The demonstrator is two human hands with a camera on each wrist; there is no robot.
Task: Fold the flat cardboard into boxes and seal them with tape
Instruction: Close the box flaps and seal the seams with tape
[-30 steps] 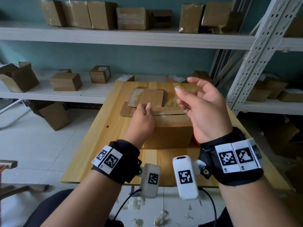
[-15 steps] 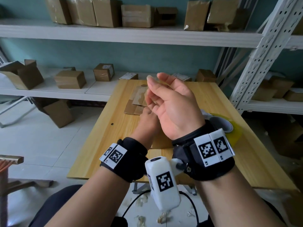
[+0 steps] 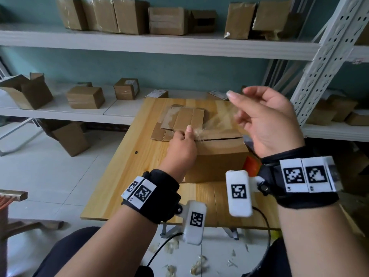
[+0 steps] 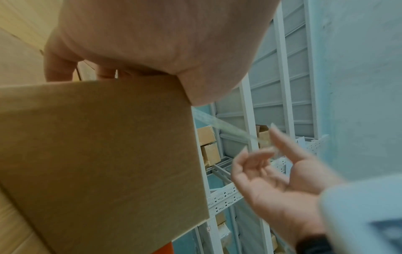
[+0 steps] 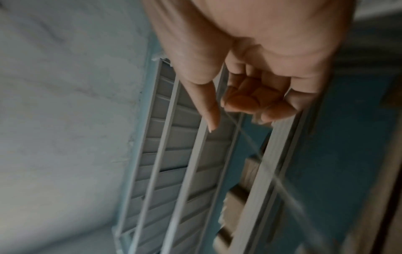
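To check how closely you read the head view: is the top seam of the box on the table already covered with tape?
No. The seam of the box shows as an open dark slit, while the tape strip hangs above it.

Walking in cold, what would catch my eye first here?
Probably the clear tape strip stretched in mid-air from the left hand, which pins its end on the cardboard box, up to the raised right hand. Next, the black-and-white coded wristbands on both wrists, and the brown boxes along the grey shelves behind.
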